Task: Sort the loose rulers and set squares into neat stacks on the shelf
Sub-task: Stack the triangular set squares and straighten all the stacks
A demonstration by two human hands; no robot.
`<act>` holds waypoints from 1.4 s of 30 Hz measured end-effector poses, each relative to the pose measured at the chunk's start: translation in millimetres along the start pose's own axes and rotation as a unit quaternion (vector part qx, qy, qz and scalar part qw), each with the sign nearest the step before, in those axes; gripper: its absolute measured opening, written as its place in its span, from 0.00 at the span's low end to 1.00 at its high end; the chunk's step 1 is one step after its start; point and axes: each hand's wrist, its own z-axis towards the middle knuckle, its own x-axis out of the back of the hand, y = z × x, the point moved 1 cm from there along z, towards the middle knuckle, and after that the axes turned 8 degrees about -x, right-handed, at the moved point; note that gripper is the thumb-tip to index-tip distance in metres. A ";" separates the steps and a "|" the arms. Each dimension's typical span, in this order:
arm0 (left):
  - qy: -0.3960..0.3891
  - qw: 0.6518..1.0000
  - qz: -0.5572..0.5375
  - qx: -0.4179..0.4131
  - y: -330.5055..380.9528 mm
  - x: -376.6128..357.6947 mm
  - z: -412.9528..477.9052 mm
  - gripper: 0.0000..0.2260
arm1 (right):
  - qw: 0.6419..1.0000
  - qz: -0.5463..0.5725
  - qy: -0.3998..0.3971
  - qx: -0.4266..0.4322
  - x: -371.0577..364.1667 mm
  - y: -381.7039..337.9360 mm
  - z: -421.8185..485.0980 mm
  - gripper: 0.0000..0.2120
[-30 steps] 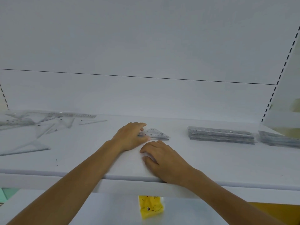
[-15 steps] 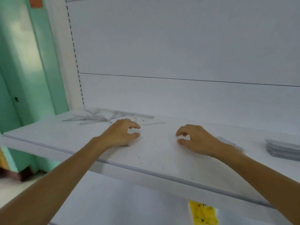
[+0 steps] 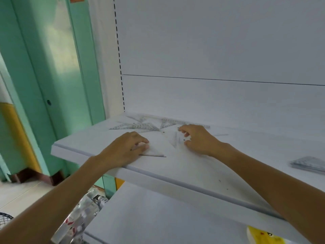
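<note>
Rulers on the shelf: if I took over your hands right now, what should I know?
Left hand: resting on a clear plastic set square near the white shelf front edge, fingers curled on it.
Right hand: open, fingers over another clear set square, gripping nothing.
Loose pile of clear rulers and set squares: back left, jumbled.
Done: one neat stack of clear set squares at far right.
Left: sort the pile into stacks.

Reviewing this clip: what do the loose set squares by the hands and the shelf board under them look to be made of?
The clear triangular set squares look like thin transparent plastic: the shelf shows through them and printed scale marks run along their edges. The white shelf board looks like painted metal or laminate, matte and smooth with a folded front lip; the picture cannot settle which.
</note>
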 end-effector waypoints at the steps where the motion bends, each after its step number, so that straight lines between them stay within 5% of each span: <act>1: -0.003 1.000 0.004 -0.021 -0.8 -0.2 -4.8 0.27 | 1.000 -0.005 -0.005 0.007 -3.3 -7.7 4.7 0.23; 3: -0.017 0.998 0.001 -0.056 0.0 0.4 -13.9 0.38 | 0.999 -0.022 -0.022 0.010 -9.1 -20.2 11.1 0.23; 8: -0.076 0.996 -0.012 -0.051 -2.0 0.4 -36.8 0.47 | 0.998 -0.041 -0.038 0.043 -18.4 -30.9 13.4 0.19; 13: -0.027 0.962 0.217 -0.167 4.9 -7.3 -61.6 0.34 | 0.995 -0.021 -0.068 0.065 -13.6 -31.1 5.8 0.21; 18: 0.083 0.918 0.243 -0.301 4.1 -4.3 -68.8 0.13 | 0.993 -0.066 -0.073 0.064 -15.7 -37.2 -11.0 0.26; 19: 0.097 0.918 0.236 -0.303 4.8 1.4 -69.1 0.16 | 0.992 -0.079 -0.074 0.071 -16.5 -38.7 -16.4 0.26; 21: 0.109 0.940 0.201 -0.255 0.0 11.0 -69.5 0.28 | 0.987 -0.075 -0.084 0.114 -18.6 -42.4 -30.5 0.19; 23: 0.140 0.962 0.151 -0.180 -2.5 22.5 -68.9 0.29 | 0.988 -0.058 -0.063 0.130 -22.4 -47.2 -44.8 0.08; 28: 0.197 0.980 -0.010 -0.019 0.5 28.8 -55.8 0.30 | 0.983 -0.122 -0.085 0.106 -17.8 -56.6 -83.7 0.27; 33: 0.166 0.983 -0.082 -0.002 19.4 13.5 -37.3 0.23 | 0.975 -0.134 0.042 0.171 -25.3 -59.1 -111.1 0.22; 42: 0.107 0.983 -0.150 -0.025 79.6 -10.8 10.3 0.17 | 0.985 -0.097 0.136 0.046 18.2 -1.4 -139.5 0.27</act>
